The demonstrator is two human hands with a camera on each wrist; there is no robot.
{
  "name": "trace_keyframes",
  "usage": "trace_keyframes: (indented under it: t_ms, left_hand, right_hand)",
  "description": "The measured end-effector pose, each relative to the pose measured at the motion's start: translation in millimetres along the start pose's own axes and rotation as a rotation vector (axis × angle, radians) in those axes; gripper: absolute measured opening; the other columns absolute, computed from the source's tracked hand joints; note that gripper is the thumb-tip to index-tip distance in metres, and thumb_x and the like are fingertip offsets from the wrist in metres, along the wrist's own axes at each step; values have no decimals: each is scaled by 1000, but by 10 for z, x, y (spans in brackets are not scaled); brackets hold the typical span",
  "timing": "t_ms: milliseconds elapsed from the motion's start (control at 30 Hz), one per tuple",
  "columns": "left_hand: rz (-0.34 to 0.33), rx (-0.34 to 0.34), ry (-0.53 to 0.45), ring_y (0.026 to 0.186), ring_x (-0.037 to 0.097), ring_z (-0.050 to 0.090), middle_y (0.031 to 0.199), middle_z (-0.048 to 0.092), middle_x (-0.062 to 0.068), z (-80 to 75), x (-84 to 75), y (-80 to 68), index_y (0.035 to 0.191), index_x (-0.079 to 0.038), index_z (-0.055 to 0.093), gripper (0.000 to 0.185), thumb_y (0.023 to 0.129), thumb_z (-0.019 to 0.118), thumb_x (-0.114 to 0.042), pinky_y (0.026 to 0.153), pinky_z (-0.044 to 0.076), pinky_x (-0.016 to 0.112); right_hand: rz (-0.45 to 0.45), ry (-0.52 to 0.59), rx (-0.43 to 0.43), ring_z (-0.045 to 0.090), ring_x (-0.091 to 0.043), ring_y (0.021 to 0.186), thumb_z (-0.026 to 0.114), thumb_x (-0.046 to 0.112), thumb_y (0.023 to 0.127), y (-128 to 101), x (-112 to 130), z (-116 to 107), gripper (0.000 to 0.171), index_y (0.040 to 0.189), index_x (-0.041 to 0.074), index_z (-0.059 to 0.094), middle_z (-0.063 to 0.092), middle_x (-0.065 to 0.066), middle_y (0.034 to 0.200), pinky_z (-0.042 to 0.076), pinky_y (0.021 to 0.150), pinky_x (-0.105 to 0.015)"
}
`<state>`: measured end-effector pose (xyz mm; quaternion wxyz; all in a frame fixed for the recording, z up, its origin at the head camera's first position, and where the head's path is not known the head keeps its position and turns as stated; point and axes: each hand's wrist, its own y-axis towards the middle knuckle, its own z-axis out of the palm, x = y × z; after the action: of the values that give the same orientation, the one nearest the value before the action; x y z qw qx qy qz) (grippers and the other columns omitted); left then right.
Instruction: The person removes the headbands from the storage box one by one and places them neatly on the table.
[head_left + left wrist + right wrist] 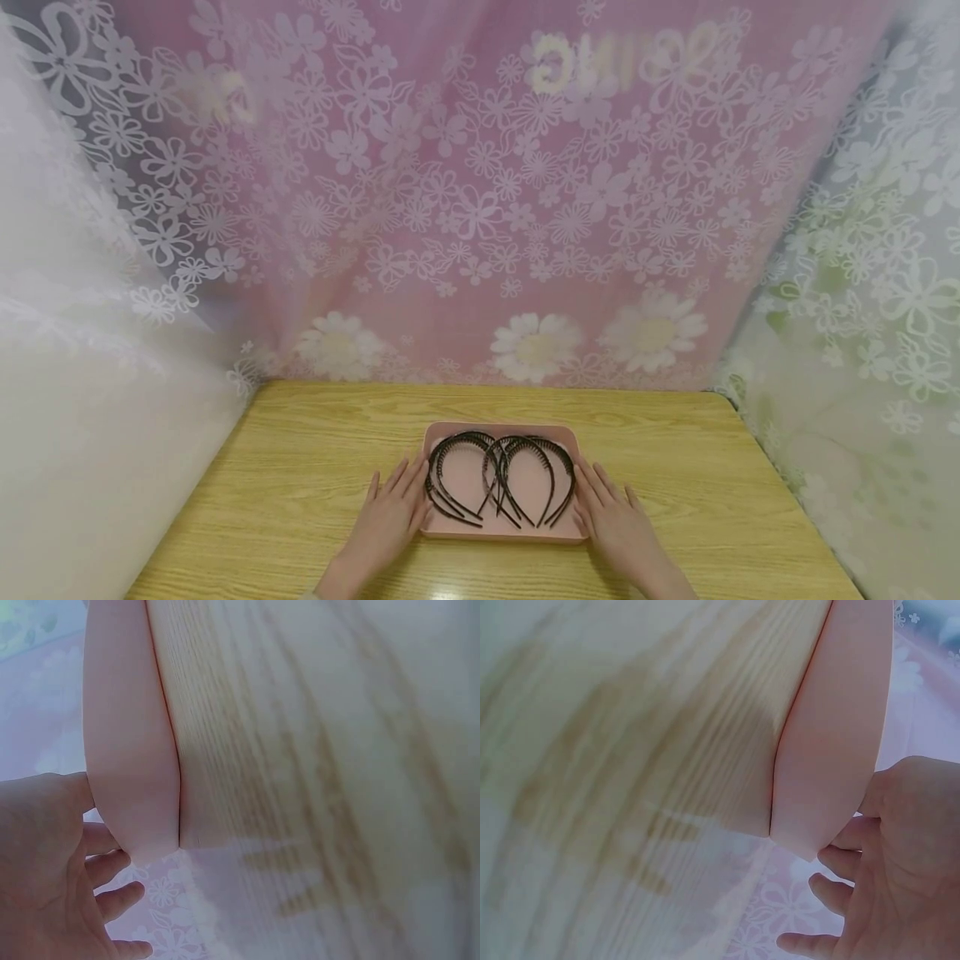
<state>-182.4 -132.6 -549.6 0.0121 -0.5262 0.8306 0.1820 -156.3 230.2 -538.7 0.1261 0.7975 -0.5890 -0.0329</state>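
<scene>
A shallow pink tray (510,533) lies on the wooden table, holding several black toothed headbands (491,475) that overlap in the middle. At its left side, my left hand (386,521) touches the wall with extended, slightly spread fingers. My right hand (618,525) does the same against the right side. In the left wrist view, the thumb and nearest fingers of the left hand (45,855) meet the tray's outer wall (131,742). The right wrist view has the right hand (900,862) likewise against the wall (832,742), its other fingers apart from it.
The yellow wood-grain table (337,425) reaches back to a pink flowered curtain (465,208). Pale flowered curtains (90,400) hang along the left side and the right side (877,375), close to the table's edges.
</scene>
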Motion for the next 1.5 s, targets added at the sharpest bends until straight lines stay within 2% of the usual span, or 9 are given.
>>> trace_keyframes:
  t_ms: [367,600,700,833,1100,1300,1500]
  left_hand:
    - [17,-31,-27,139,39,47,156,46,12,8,3,-38,148,-2,52,54,102,62,-29,109,32,70]
    - [7,-2,-57,141,40,44,157,44,12,-4,6,-21,149,-3,51,54,103,60,-29,111,30,70]
    - [0,10,-63,142,39,43,158,43,11,-9,7,-22,149,-4,50,54,103,60,-30,111,29,70]
    - [12,-8,-61,140,40,45,156,45,12,-13,5,-25,148,-3,51,54,102,61,-29,109,31,70]
    - [6,8,-62,142,39,43,158,42,11,-3,3,-31,150,-3,50,55,103,60,-30,110,31,70]
    - [10,1,-77,142,39,43,159,41,11,5,3,-29,150,-3,49,55,103,60,-29,110,30,71]
    - [7,6,-109,140,40,45,156,45,14,-13,21,15,148,-1,50,55,102,62,-29,110,31,70]
  right_hand:
    - [-2,1,-4,44,-33,142,63,27,101,-31,39,-39,53,148,4,52,44,-11,157,40,104,-67]
    - [-32,25,-64,50,-36,136,66,28,99,-15,-19,-21,53,145,3,56,49,-12,154,47,97,-66]
    - [-50,43,-89,52,-38,134,67,32,98,23,-62,-5,58,146,4,54,50,-13,152,48,94,-67]
    - [-38,75,-105,49,-40,136,71,35,95,112,-106,9,66,150,4,49,49,-15,153,45,95,-70]
    - [-10,105,-44,37,-38,146,66,36,99,295,-133,28,70,155,2,40,37,-16,161,34,106,-71]
    - [-9,101,4,35,-39,146,64,41,98,325,-178,70,71,154,2,42,35,-17,161,32,107,-72]
    - [-17,116,9,34,-39,147,62,44,99,336,-194,93,72,155,4,41,35,-17,161,31,108,-73]
